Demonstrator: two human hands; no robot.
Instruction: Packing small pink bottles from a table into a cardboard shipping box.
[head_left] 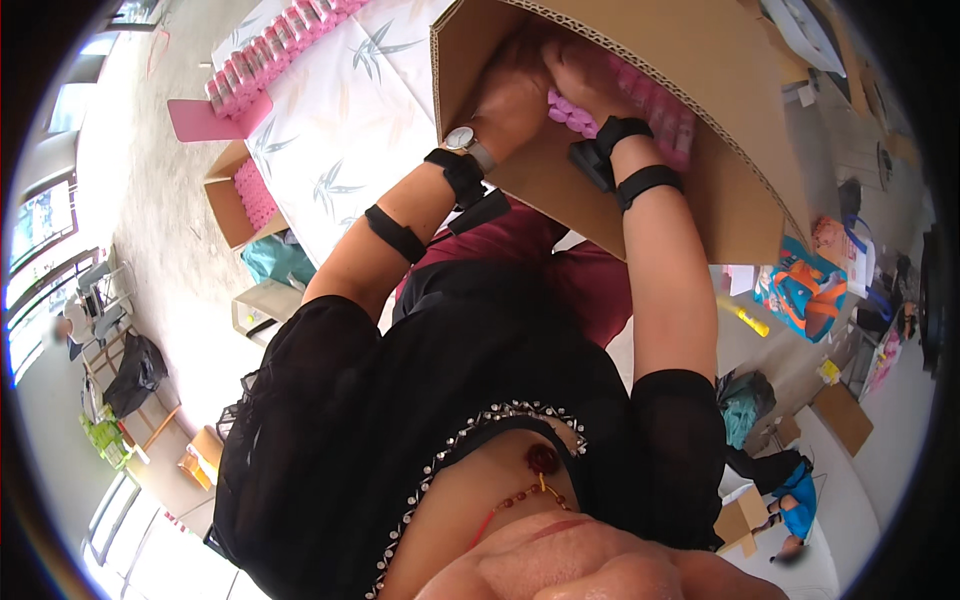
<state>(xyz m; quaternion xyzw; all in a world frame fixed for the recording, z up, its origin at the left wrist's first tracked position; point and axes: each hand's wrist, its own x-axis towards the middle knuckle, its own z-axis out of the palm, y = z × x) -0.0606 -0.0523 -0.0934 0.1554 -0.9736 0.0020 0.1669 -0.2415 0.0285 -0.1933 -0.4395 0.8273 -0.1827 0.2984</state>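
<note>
The left hand (512, 98), below it a white-dialled wristwatch (460, 138), and the right hand (582, 75) are both inside an open cardboard box (735, 222), their fingertips hard to make out. A scalloped pink piece (572, 114) shows just beside the right wrist, near pink tubes (682, 138) to the right. Farther left, a leaf-print tablecloth (345, 125) bears a row of pink-and-clear tubes (262, 55).

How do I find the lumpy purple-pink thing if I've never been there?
Find the big open cardboard box at the top of the picture, with the left hand and right hand inside. Look between the two wrists. The lumpy purple-pink thing there is bumpy, unlike the long, smooth pink tubes to its right.
</note>
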